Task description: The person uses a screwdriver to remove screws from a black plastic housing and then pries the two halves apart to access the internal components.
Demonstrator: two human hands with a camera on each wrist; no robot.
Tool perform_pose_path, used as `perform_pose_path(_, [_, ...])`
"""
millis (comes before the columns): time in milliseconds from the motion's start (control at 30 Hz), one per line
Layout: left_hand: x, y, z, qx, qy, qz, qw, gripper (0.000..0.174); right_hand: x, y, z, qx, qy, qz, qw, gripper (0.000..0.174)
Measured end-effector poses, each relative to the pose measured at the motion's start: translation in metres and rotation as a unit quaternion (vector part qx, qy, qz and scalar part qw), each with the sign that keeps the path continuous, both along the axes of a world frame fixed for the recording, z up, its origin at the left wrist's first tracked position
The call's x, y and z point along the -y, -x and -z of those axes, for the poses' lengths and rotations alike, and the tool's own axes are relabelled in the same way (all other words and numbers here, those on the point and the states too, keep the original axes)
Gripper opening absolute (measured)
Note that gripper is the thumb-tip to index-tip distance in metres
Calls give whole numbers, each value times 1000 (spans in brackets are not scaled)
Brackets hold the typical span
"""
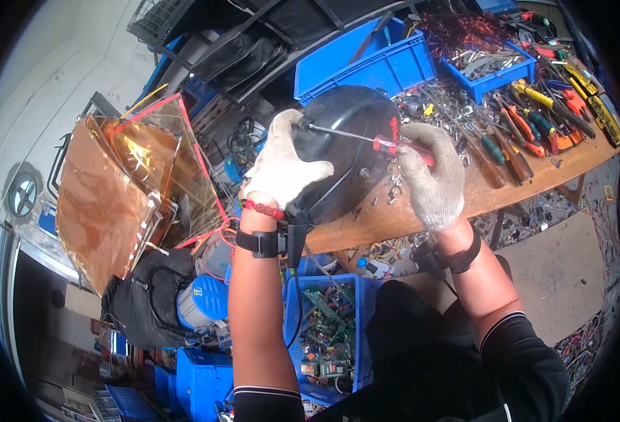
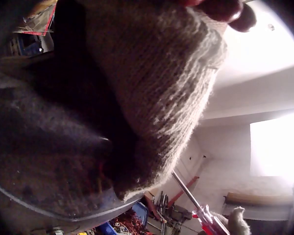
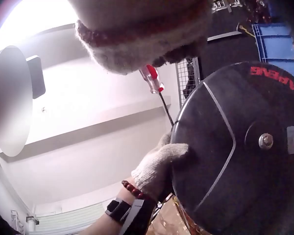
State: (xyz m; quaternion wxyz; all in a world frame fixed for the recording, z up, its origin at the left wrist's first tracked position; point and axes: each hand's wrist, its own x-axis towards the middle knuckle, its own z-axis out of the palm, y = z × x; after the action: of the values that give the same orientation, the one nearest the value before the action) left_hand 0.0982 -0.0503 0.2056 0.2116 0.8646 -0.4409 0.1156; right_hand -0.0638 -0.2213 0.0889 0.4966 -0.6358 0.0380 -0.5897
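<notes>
A black round housing (image 1: 345,165) with red lettering stands on edge at the workbench's left end. In the right wrist view a bolt (image 3: 265,141) sits at the middle of its face. My gloved left hand (image 1: 287,162) grips the housing by its rim, thumb spread over the face. My gloved right hand (image 1: 433,169) holds a screwdriver (image 1: 386,145) by its clear and red handle. The shaft points left across the housing, its tip end beside my left fingers. In the left wrist view the glove hides the tip of the screwdriver (image 2: 206,218).
The wooden workbench (image 1: 478,200) carries loose screws, pliers (image 1: 524,130) and several screwdrivers on the right. A blue bin (image 1: 373,67) stands behind the housing, a blue tray (image 1: 493,83) of metal parts beside it. Below, a blue crate (image 1: 362,316) holds circuit boards. Amber sheets (image 1: 106,204) lean at left.
</notes>
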Motion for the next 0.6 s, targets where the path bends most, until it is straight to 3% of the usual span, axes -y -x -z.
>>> perform_pose_path(167, [1, 5, -4, -25, 3, -2, 1000, 94, 2, 5, -8, -28, -46, -23, 998, 31])
perform_pose_path(300, [1, 7, -3, -11, -4, -11, 1000, 95, 14, 16, -22, 63, -263, -172, 947, 20])
perform_pose_path(400, [2, 16, -7, -13, -10, -23, 1000, 94, 27, 12, -36, 50, -254, -148, 954, 21])
perform_pose_path(467, [2, 13, -5, -3, -6, -16, 1000, 94, 27, 6, -49, -48, 0, 39, 998, 25])
perform_pose_path(600, [10, 20, -7, 21, -22, -16, 999, 95, 10, -26, -64, -140, 132, -3, 981, 23])
